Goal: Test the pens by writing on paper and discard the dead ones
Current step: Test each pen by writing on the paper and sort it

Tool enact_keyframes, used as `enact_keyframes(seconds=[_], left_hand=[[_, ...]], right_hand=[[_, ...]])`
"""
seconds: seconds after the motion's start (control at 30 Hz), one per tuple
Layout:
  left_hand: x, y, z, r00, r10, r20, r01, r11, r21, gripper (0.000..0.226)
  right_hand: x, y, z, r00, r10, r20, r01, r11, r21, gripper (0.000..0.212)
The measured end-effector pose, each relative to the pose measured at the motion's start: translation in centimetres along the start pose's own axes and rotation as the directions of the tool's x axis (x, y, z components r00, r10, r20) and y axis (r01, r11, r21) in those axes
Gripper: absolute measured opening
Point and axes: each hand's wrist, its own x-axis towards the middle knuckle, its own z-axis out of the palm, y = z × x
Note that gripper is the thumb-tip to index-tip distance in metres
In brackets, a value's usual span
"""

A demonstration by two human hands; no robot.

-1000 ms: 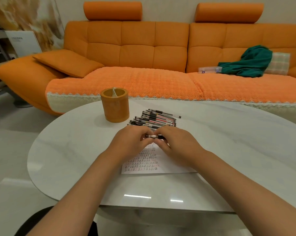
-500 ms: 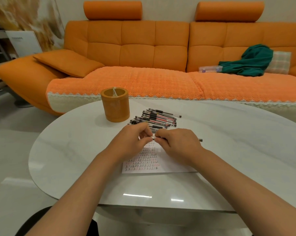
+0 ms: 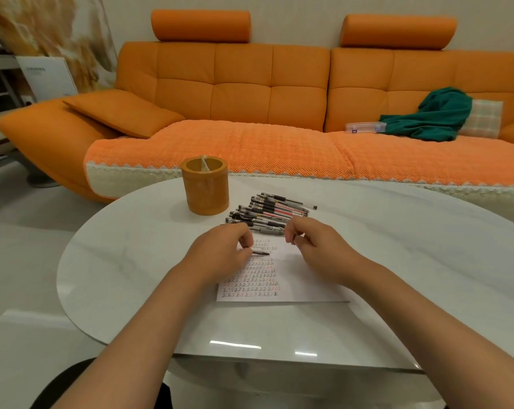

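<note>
A white sheet of paper (image 3: 303,286) covered with rows of black and red marks lies on the table in front of me. My left hand (image 3: 220,253) grips a pen (image 3: 261,254) whose dark tip points right over the sheet. My right hand (image 3: 319,246) hovers apart from it, pinching a small dark piece (image 3: 296,238) that looks like the pen's cap. Just beyond my hands, several black and red pens (image 3: 275,209) lie in a pile. An orange cylindrical holder (image 3: 205,193) stands left of the pile with one thin item inside.
The table (image 3: 397,261) is a white marble oval. Behind it runs an orange sofa (image 3: 249,143) carrying a green cloth (image 3: 435,116), a clear plastic case (image 3: 365,127) and a checked cushion (image 3: 483,118).
My hands were together on one pen over the sheet; they have pulled apart, the left keeping the pen body and the right moving right with the small dark piece.
</note>
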Motion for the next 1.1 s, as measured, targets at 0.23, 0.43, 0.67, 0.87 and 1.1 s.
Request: enact_keyframes(seconds=[0.23,0.43,0.67,0.87,1.1], left_hand=[[0.1,0.2,0.9,0.977,0.138,0.160,-0.137,0.990,-0.014,0.052],[0.7,-0.4,1.6,0.980,0.085,0.179,-0.107,0.987,0.120,0.064],[0.7,-0.3,1.3,0.973,0.077,0.217,-0.107,0.986,0.131,0.073],[0.7,-0.2,1.1,0.966,0.069,0.248,-0.106,0.985,0.137,0.081],[0.7,-0.2,1.2,0.967,0.064,0.247,-0.098,0.987,0.130,0.084]], right_hand=[[0.1,-0.4,-0.1,0.995,0.068,0.074,-0.093,0.907,0.410,0.049],[-0.9,-1.2,0.5,0.986,0.068,0.155,-0.145,0.809,0.569,0.015],[-2.5,-0.8,1.5,0.962,0.057,0.266,-0.186,0.852,0.489,0.016],[-2.6,-0.6,2.1,0.979,0.029,0.203,-0.112,0.903,0.415,0.015],[-2.8,-0.6,2.4,0.986,0.001,0.165,-0.059,0.936,0.347,0.016]])
